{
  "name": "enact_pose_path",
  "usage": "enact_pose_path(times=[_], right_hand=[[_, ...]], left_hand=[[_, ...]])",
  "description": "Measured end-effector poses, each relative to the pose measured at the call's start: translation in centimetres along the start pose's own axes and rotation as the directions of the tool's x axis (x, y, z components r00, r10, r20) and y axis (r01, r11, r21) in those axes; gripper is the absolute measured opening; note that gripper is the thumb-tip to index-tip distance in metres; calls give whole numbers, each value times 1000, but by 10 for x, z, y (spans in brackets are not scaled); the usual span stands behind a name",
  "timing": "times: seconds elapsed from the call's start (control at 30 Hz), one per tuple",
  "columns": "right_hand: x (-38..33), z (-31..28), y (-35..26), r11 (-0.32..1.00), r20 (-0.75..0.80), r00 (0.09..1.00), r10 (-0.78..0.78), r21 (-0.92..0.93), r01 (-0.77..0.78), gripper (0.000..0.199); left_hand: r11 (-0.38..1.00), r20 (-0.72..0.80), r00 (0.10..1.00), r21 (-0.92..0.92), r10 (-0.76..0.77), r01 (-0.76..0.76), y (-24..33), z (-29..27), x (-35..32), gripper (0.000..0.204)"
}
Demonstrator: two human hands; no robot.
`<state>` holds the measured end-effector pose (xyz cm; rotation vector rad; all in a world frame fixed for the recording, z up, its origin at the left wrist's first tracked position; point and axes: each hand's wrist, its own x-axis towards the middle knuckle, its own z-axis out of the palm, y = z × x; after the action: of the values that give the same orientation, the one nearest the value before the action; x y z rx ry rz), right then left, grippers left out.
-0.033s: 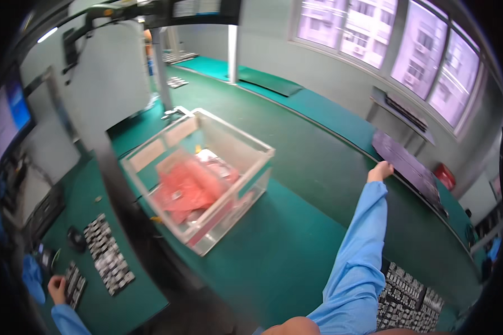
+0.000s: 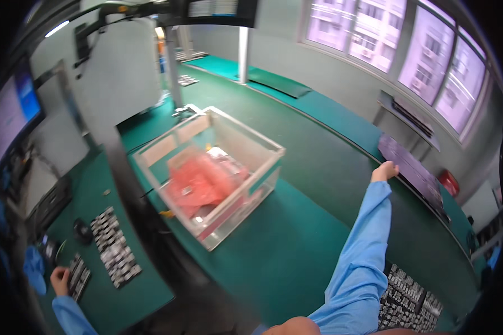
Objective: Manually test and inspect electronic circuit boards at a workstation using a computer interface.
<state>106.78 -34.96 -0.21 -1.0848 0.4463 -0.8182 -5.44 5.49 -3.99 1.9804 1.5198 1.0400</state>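
Note:
My right arm reaches far out to the right in a blue sleeve. My right hand is closed at the near left edge of a long dark panel, which lies along the far bench; its fingertips are hidden. Far off at the lower left, my left hand has its fingers bent against the edge of a small black tray of silvery parts. Beside that tray lies a longer panel with rows of similar small parts.
A clear open box with red plastic bags stands mid-bench. Rows of small parts lie at lower right. A mouse, a keyboard and a monitor are at left. A red object is beyond the dark panel.
The whole scene sits slightly farther right in the picture, as my view has turned a little left. Both hands remain at the same things.

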Motion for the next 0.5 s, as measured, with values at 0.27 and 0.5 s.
enact_pose_path(times=[0.27, 0.5], right_hand=[[-289, -51, -290, 802, 501, 652, -569, 514, 305, 53], [-496, -234, -362, 58, 128, -205, -970, 946, 318, 36]], left_hand=[[999, -75, 997, 22, 33, -32, 59, 9, -28, 13], [997, -85, 996, -59, 39, -44, 80, 12, -29, 16]])
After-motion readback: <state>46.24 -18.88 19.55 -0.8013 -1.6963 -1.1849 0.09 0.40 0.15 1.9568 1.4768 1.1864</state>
